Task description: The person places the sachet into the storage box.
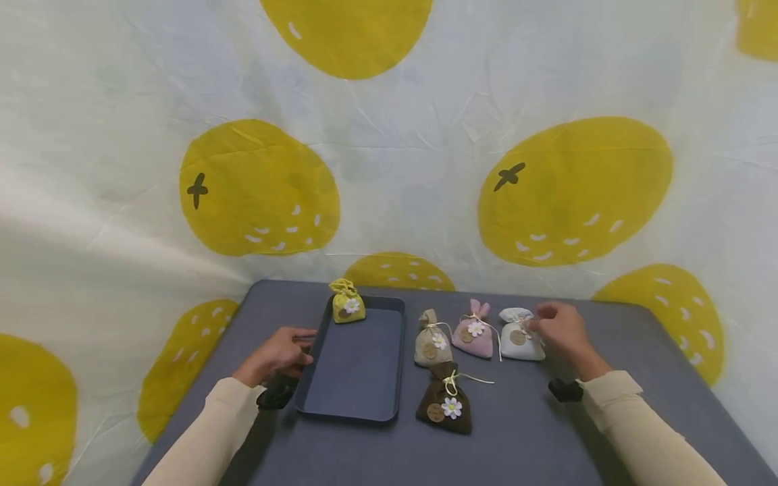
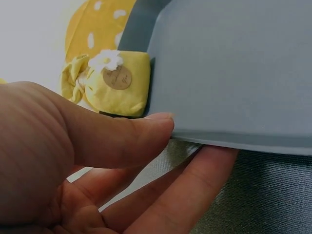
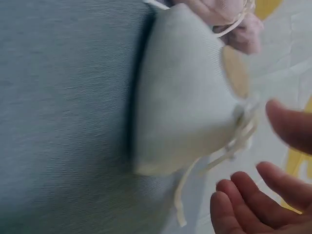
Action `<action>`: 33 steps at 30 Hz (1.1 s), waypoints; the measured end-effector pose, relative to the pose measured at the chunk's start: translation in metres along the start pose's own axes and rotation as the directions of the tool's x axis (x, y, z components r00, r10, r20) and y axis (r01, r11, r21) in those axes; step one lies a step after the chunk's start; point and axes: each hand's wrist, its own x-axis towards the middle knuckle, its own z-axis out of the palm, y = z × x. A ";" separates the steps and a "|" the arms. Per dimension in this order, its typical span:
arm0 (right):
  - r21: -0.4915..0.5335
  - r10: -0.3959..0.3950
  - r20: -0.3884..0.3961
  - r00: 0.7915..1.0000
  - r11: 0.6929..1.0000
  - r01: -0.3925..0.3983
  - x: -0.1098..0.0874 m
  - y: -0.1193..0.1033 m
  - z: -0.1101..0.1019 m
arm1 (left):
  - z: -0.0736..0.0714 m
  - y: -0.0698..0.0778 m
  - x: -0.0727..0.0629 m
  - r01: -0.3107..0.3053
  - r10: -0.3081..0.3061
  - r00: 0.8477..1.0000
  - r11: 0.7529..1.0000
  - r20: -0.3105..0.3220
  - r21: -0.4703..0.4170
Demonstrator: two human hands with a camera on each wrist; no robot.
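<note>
My left hand (image 1: 282,352) pinches the left rim of a dark grey tray (image 1: 358,371), thumb on top and fingers underneath, as the left wrist view shows. Inside the tray's far left corner sits a yellow drawstring pouch (image 1: 349,308) with a white flower and a round brown tag. Over on the right, my right hand (image 1: 564,331) is beside the neck of a white drawstring pouch (image 1: 519,347). In the right wrist view its thumb and fingers are spread apart, with a gap between them and the pouch (image 3: 180,92).
Left of the white pouch stands a pink pouch (image 1: 473,339), then a beige pouch (image 1: 433,347). Nearer me lies a dark brown pouch (image 1: 446,398) with a loose string. All are on the dark grey table (image 1: 516,432), backed by a fruit-patterned cloth (image 1: 413,189).
</note>
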 end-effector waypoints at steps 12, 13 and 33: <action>0.020 0.071 0.161 0.984 0.997 -0.075 -0.001 0.009 0.011 | -0.001 -0.003 0.001 0.011 -0.012 1.000 0.999 -0.014 -0.038; 0.024 0.071 0.156 0.985 0.997 -0.076 0.000 0.009 0.012 | -0.001 -0.004 0.001 0.012 -0.013 1.000 0.999 -0.014 -0.048; 0.113 0.051 -0.142 0.989 0.993 -0.035 -0.013 0.009 0.012 | 0.001 -0.004 0.005 0.052 -0.052 0.998 0.998 -0.021 -0.032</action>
